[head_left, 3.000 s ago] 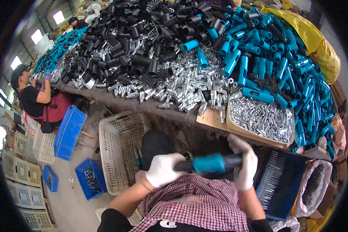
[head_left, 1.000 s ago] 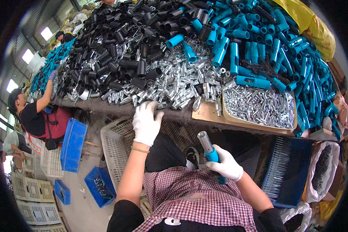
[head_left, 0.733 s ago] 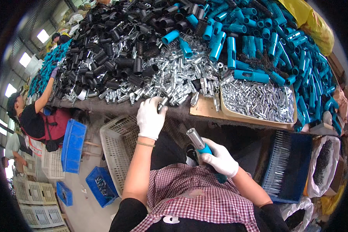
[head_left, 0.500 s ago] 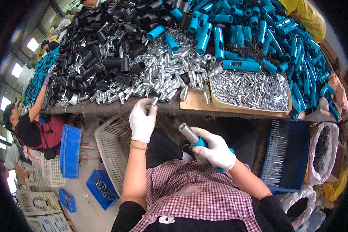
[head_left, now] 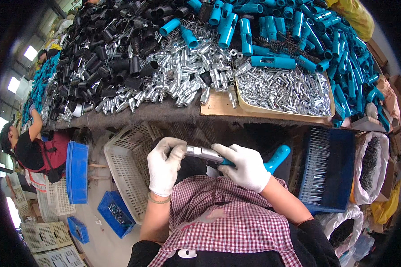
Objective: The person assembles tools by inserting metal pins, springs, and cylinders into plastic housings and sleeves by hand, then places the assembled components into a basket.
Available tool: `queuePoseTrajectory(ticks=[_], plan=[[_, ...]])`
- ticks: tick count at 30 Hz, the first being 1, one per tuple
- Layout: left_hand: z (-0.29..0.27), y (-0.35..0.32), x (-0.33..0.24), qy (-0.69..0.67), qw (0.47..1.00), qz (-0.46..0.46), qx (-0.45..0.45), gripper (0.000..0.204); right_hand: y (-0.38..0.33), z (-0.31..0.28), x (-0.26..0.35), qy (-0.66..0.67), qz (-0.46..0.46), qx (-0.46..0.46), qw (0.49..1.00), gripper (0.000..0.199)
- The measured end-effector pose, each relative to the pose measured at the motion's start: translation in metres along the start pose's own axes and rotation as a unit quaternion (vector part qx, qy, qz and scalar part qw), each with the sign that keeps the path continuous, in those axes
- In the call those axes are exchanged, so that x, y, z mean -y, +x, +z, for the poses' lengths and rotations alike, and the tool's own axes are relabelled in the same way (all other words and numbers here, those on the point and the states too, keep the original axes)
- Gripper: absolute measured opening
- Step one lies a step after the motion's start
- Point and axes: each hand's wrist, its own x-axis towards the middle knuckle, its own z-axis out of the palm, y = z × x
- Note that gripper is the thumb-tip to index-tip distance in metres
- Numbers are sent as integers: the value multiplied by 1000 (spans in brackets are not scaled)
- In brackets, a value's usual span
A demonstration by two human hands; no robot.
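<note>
Both white-gloved hands meet below the surface's near edge. The right hand (head_left: 245, 169) grips a teal-handled tool with silver metal tube (head_left: 236, 159); left hand (head_left: 165, 165) fingers pinch its tube end.

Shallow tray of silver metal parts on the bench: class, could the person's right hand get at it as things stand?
Probably not at once: the right hand grips the blue-handled tool, though nothing blocks the tray ahead.

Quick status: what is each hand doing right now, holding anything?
Left hand: closed on the silver metal end of the part.
Right hand: closed on the same part's teal handle.
</note>
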Motion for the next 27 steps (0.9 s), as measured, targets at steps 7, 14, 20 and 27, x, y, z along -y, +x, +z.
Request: queuePoseTrajectory(ticks=[7,14,20,27], plan=[[-2,-10,-8,48,998,22,35,32,-10,-6,5,-51,-21,-1,998,61],[-9,-14,-17,104,980,70,157,33,-18,-16,11,2,-4,43,999,46],[-11,-12,-36,145,939,204,234,28,-17,-20,-1,121,-6,113,986,47],[-13,-3,-40,153,883,330,298,25,-18,-17,-15,302,12,194,933,59]])
